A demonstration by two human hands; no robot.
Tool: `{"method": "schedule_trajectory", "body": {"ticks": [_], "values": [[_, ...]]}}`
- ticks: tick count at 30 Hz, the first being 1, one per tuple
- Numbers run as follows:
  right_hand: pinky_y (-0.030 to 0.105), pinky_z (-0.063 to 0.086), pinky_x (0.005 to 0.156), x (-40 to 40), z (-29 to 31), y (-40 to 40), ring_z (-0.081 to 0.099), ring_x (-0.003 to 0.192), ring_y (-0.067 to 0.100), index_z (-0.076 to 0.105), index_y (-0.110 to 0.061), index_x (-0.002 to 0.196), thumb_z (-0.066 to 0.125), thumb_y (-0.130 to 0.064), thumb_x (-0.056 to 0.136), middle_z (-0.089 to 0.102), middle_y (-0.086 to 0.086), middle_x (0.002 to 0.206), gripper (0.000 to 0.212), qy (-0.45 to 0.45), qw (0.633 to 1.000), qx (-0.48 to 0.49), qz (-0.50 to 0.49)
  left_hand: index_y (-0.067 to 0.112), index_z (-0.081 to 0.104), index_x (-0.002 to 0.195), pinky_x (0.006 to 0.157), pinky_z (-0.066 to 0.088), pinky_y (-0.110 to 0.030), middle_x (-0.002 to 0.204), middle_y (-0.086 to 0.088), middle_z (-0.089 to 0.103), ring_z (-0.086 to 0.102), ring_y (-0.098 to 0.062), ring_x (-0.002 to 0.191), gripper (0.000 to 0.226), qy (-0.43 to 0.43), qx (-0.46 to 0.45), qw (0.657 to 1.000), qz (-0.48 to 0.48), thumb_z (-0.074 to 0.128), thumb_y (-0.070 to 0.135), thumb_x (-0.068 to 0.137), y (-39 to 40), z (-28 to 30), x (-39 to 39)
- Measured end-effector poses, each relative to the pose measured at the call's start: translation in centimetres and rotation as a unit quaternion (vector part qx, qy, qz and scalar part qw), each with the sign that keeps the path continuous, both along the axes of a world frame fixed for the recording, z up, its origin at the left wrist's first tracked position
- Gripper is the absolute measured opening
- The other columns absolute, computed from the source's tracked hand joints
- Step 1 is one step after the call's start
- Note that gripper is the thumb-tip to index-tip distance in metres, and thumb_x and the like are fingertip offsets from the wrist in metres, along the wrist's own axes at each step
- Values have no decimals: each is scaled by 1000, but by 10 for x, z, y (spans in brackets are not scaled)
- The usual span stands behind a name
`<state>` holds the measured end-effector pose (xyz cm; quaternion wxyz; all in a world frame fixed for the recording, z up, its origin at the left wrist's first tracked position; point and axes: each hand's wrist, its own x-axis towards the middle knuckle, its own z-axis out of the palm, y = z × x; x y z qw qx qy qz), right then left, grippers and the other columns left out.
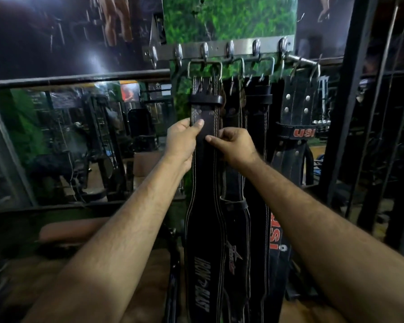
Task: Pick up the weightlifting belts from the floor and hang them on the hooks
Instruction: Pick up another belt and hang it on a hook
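Note:
A long black weightlifting belt [204, 206] with white stitching hangs by its metal buckle [204, 66] from a hook on the steel hook rail [219, 51]. My left hand [183, 139] grips the belt's left edge just below the rivets, thumb across the front. My right hand [231, 145] pinches its right edge at the same height. Two more black belts [254, 159] hang right beside it, and a studded belt [296, 117] with red lettering hangs at the far right of the rail.
Two bare hooks [154, 55] stand at the rail's left end. A mirror [68, 141] with a dark railing lies to the left, a padded bench [72, 229] low on the left, and black rack posts [345, 101] on the right.

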<state>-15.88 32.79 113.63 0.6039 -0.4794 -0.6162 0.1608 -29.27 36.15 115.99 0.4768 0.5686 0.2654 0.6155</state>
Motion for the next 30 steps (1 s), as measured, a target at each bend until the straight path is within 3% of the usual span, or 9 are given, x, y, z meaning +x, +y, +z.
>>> {"method": "schedule_trajectory", "body": {"ticks": [2, 6, 10, 12, 14, 16, 18, 23, 30], "values": [[29, 41, 49, 0, -19, 1, 47, 50, 14, 49, -20, 57, 81, -29, 86, 50, -5, 52, 43, -6, 1000, -17, 14, -1, 67, 107, 89, 59, -33, 102, -11, 74, 71, -19, 94, 15, 4, 5, 1000, 25, 63, 8, 95, -1, -19, 0], [23, 32, 41, 2, -51, 2, 37, 39, 5, 44, -22, 48, 82, -28, 84, 43, -14, 41, 53, -2, 999, -43, 27, 8, 70, 94, 75, 56, -20, 88, -2, 73, 69, -7, 82, 8, 14, 6, 1000, 20, 62, 4, 95, -4, -60, -1], [23, 28, 40, 2, -83, 4, 34, 39, 7, 38, -23, 49, 82, -32, 84, 38, -13, 44, 57, -13, 997, -65, 34, -16, 60, 107, 84, 53, -25, 79, 1, 63, 62, -11, 84, 29, 29, -12, 999, 36, 67, 8, 93, -3, -98, -7], [24, 28, 41, 1, -99, 3, 34, 40, 7, 39, -22, 52, 82, -32, 84, 39, -11, 46, 54, -11, 997, -72, 37, 1, 61, 75, 75, 49, -23, 62, 12, 53, 53, -3, 67, 20, 56, -31, 997, 49, 67, 7, 93, -2, -113, -8], [26, 39, 42, 5, -116, 2, 47, 42, 6, 50, -16, 56, 82, -29, 85, 52, -10, 49, 45, -17, 996, -80, 47, 22, 45, 61, 68, 45, -18, 51, 19, 46, 47, 4, 56, 41, 74, -35, 996, 47, 67, 6, 93, -5, -129, -6], [38, 62, 61, 9, -136, 0, 73, 64, 16, 72, -9, 76, 81, -27, 85, 75, -1, 71, 22, -7, 992, -101, 72, 24, 37, 62, 64, 42, -19, 57, 13, 41, 43, -2, 57, 47, 89, -34, 995, 44, 70, 10, 92, -7, -146, -7], [53, 63, 79, 11, -154, -2, 78, 86, 30, 77, -7, 97, 81, -28, 85, 80, 8, 92, 24, 4, 989, -120, 83, 21, 36, 64, 58, 40, -16, 60, 11, 38, 40, -1, 56, 45, 97, -40, 994, 41, 71, 11, 90, -6, -164, -10], [50, 63, 85, 18, -188, -7, 78, 90, 22, 76, -9, 103, 82, -25, 84, 80, 6, 98, 26, 25, 985, -156, 68, 0, 66, 88, 73, 56, -34, 83, -14, 69, 66, -20, 76, 27, 104, -71, 992, 1, 79, 23, 85, -11, -205, -19], [50, 61, 89, 13, -222, -9, 77, 95, 25, 75, -5, 106, 82, -23, 84, 79, 10, 103, 29, 77, 980, -168, 72, 6, 70, 99, 71, 58, -26, 91, -5, 77, 74, -15, 82, 9, 61, -120, 991, -1, 70, 7, 90, -22, -245, -22]]}}
